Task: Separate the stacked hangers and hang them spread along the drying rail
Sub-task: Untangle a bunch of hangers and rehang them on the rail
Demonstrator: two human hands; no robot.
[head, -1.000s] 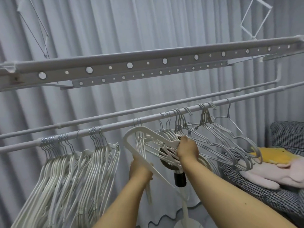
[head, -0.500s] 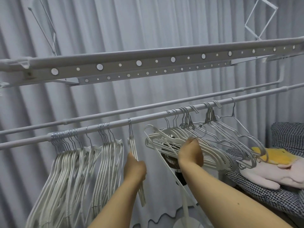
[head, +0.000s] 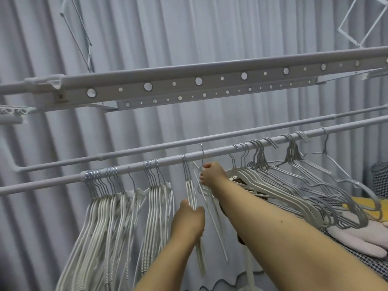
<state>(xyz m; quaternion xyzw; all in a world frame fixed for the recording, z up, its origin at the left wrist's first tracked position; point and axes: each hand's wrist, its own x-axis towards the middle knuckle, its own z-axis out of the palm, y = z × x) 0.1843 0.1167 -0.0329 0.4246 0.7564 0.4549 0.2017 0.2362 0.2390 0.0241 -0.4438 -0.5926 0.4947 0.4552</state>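
Note:
The white drying rail [head: 210, 153] slopes up to the right. Several white wire hangers [head: 117, 217] hang in tight groups along its left half. A tangled bunch of stacked hangers [head: 294, 185] fans out to the right. My left hand [head: 188, 221] grips the shoulders of a thin pair of hangers [head: 189, 185] hooked on the rail at mid-span. My right hand [head: 212, 173] pinches the neck of a single hanger [head: 218, 232] whose hook [head: 202, 152] rises just above the rail, right of that pair.
A second thinner rail [head: 168, 143] runs behind. A perforated white bar [head: 189, 85] crosses above. Grey curtains fill the back. At right lie a checked cushion [head: 380, 179], a yellow item [head: 361, 204] and a pale plush toy [head: 357, 240].
My right hand left the stacked bunch and lifted one hanger leftward up to the rail. My left hand stayed on the hung pair. The view shifted so the rail groups sit further right.

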